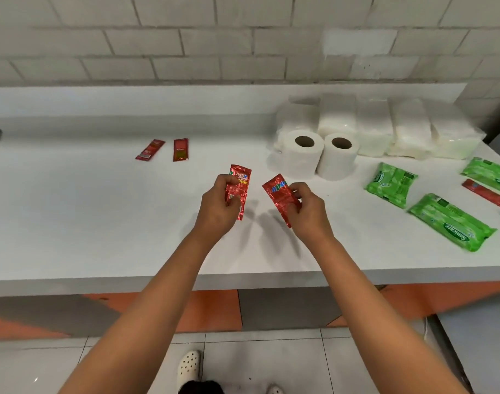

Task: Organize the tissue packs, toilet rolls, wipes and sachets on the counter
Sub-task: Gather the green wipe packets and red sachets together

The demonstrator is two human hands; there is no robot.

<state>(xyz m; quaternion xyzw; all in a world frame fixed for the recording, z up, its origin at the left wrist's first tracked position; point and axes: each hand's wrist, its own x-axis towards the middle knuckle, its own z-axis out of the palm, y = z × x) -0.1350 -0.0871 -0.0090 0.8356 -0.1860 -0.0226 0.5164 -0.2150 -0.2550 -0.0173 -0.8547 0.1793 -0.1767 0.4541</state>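
Hands (264,206) with red sachets (238,191) above counter (101,223)

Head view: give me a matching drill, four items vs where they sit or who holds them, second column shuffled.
Items:
1. sachet with white label
2. creased sachet
3. toilet rolls
4. two loose sachets

Places:
A. lying on the counter, far left of the hands
B. held in the right hand
C. lying in front of the tissue packs
D. held in the left hand

Pairs: 1-D, 2-B, 3-C, 4-A

Red sachets (238,191), green wipes (451,221)
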